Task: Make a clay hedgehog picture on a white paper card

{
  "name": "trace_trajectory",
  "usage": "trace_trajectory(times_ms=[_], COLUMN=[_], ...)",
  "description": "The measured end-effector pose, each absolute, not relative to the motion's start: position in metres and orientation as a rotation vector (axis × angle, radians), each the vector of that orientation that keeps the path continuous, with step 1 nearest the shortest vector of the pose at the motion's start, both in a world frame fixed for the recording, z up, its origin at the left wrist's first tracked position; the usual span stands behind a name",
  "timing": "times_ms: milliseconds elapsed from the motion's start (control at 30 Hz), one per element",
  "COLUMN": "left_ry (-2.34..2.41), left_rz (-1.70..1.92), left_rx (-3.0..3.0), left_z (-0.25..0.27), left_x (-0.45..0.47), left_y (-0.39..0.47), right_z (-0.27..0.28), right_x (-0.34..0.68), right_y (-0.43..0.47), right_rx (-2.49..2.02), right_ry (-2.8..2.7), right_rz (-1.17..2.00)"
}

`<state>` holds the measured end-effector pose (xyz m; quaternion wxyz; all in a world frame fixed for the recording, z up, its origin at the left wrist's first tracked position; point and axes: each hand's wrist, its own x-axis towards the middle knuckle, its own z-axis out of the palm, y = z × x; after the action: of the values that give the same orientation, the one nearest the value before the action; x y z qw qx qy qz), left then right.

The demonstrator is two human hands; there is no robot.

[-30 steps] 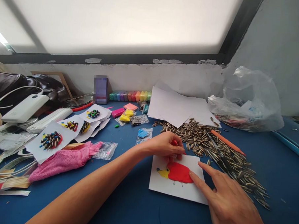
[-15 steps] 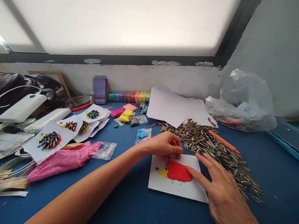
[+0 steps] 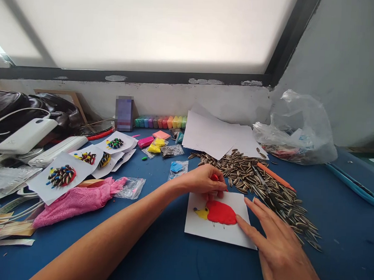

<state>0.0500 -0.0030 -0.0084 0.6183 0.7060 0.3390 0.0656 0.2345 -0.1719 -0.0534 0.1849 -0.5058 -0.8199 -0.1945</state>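
Note:
A white card (image 3: 198, 232) lies in front of me, bearing a flat red clay body (image 3: 222, 212) with a yellow clay head (image 3: 202, 214), a blue nose tip and small drawn legs. My left hand (image 3: 207, 181) is at the card's top edge, its fingers closed on a lump of red clay (image 3: 215, 177) that partly shows between them. My right hand (image 3: 278, 243) lies over the card's right side with fingers spread. Its forefinger tip meets the right edge of the red body. Nothing shows in that hand, though its palm faces down.
Sunflower seeds (image 3: 241, 171) are heaped behind and right of the card, with a pen (image 3: 262, 182) and an orange stick (image 3: 276, 177) on them. Paper sheets (image 3: 209, 132) and a plastic bag (image 3: 301, 132) stand behind. Seed-covered hedgehog cards (image 3: 42, 189) and a pink cloth (image 3: 75, 201) lie left.
My right forefinger has slid slightly from on top of the red clay to its right edge. My left hand stays nearly still, keeping the red lump. The view has shifted slightly.

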Motion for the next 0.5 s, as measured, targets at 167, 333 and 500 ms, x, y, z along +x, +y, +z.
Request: trace_trajectory(times_ms=[167, 333, 500], left_ry=[0.787, 0.751, 0.699], left_rz=[0.139, 0.161, 0.164], left_rx=[1.628, 1.624, 1.501], left_z=[-0.008, -0.008, -0.010], left_x=[0.049, 0.048, 0.046], left_y=[-0.004, -0.003, 0.000], right_z=[-0.049, -0.049, -0.034], right_x=[0.233, 0.236, 0.235], right_y=[-0.172, -0.171, -0.160], right_rx=[-1.394, -1.331, -1.401], right_ry=[-2.292, -2.312, -2.203], right_rz=[-0.569, -0.586, -0.492])
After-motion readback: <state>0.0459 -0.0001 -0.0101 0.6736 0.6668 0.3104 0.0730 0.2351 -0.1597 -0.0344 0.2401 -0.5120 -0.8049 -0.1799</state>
